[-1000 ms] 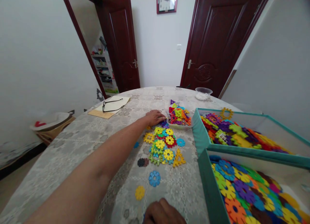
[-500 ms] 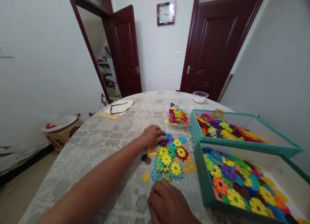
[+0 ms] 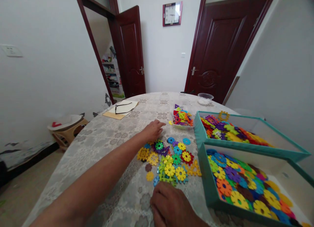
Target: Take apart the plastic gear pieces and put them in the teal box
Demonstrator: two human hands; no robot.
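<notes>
My left hand (image 3: 154,130) hovers at or just above the tablecloth beyond the loose pile, its index finger stretched towards a small yellow flower piece (image 3: 170,122). Nothing shows in its fingers. Nearest to it in the pile are a green notched disc (image 3: 159,145), purple pieces (image 3: 164,151) and a yellow square piece (image 3: 153,158). At the pile's near edge rests my right hand (image 3: 171,204), fingers curled under; whatever they hold, if anything, is hidden. Just in front of it lie lime-green pieces (image 3: 168,179) and yellow notched discs (image 3: 181,173).
Two teal-edged boxes stand on the right: the near box (image 3: 204,181) holds notched discs, the far box (image 3: 274,149) mixed shapes. A small clear tub (image 3: 183,126) of pieces sits mid-table. Glasses (image 3: 124,108) lie on papers at the far left; a clear bowl (image 3: 205,98) stands far right.
My left hand has left the pile's far edge and moved away towards the small yellow piece. Yellow square pieces and the green disc now show further left. My right hand has barely moved.
</notes>
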